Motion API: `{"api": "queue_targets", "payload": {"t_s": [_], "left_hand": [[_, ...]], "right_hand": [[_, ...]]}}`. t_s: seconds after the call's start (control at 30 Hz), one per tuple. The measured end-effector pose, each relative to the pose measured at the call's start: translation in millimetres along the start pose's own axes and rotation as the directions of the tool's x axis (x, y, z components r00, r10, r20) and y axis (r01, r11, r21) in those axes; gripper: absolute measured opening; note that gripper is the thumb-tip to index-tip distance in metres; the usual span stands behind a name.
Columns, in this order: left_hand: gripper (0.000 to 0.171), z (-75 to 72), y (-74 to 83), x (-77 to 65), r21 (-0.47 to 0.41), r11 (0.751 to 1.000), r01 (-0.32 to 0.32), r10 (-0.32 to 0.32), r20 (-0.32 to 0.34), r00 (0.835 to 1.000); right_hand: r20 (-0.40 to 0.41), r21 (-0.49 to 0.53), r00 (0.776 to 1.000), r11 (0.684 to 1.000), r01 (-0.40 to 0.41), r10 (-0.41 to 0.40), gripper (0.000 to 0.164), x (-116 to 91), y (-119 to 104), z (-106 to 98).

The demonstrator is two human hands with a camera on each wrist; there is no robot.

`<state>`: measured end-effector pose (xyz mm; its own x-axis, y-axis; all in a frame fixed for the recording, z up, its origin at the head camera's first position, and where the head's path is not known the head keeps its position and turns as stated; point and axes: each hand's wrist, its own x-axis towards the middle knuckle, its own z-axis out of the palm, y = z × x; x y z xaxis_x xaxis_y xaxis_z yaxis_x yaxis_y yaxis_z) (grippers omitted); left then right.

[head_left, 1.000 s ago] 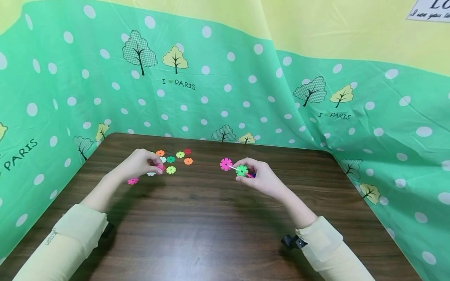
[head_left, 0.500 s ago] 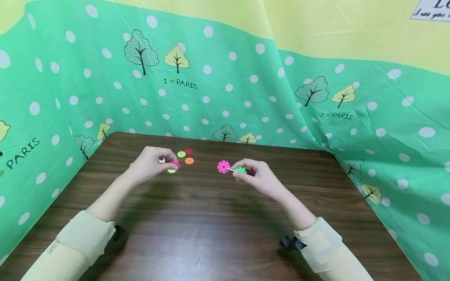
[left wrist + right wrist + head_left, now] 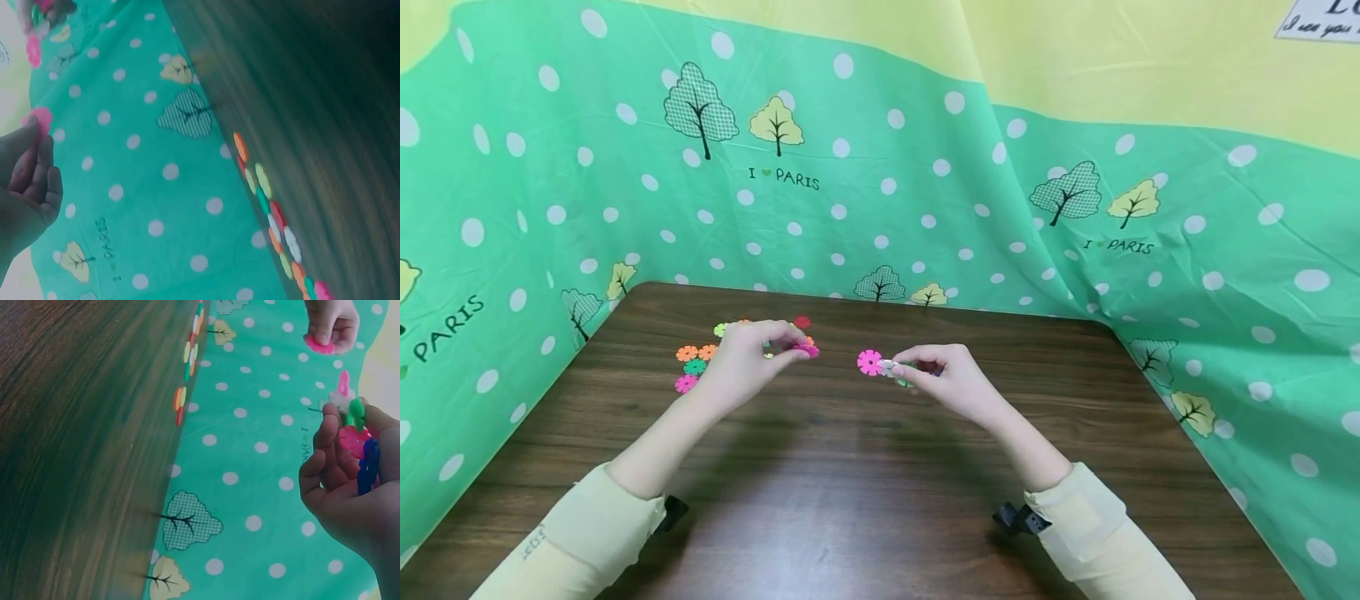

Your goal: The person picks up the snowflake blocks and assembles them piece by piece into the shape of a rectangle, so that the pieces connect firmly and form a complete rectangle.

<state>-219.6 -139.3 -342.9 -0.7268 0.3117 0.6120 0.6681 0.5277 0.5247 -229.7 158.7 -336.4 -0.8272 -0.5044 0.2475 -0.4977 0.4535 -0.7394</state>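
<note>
A pink disc (image 3: 808, 351) is pinched at the fingertips of the left hand (image 3: 747, 362), held above the tabletop (image 3: 865, 483) just right of the loose discs (image 3: 696, 364). Near it, the right hand (image 3: 955, 382) has its grip closed round a cluster (image 3: 883, 367) of joined discs, a pink one sticking out toward the left hand; the right wrist view shows green, white, pink and blue pieces in it (image 3: 356, 434). A green dotted cloth (image 3: 880, 192) stands behind the tabletop.
</note>
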Motion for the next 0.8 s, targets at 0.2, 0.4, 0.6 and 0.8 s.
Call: {"api": "queue_targets", "payload": {"t_s": [0.2,0.4,0.6,0.8], "left_hand": [[0.015,12.1,12.2,-1.3,-0.050,0.998,0.041,-0.043,-0.031,0.999],[0.014,21.1,20.5,-2.3,-0.163,0.978,0.128,-0.135,-0.033,0.990],[0.013,27.2,25.6,-4.3,-0.189,0.972,0.136,-0.144,-0.028,0.989],[0.013,30.4,26.6,-4.8,-0.136,0.986,0.099,-0.107,-0.056,0.993]], "right_hand": [[-0.004,0.002,0.997,0.997,0.080,-0.080,0.008,-1.1,-20.1,0.5],[-0.007,-0.001,0.990,0.990,0.140,-0.140,0.006,-1.7,-37.7,0.7],[-0.033,-0.029,0.983,0.983,0.181,-0.182,0.006,-1.5,-39.5,2.2],[-0.032,-0.041,0.978,0.978,0.204,-0.205,0.006,-1.1,-39.2,3.5]]}}
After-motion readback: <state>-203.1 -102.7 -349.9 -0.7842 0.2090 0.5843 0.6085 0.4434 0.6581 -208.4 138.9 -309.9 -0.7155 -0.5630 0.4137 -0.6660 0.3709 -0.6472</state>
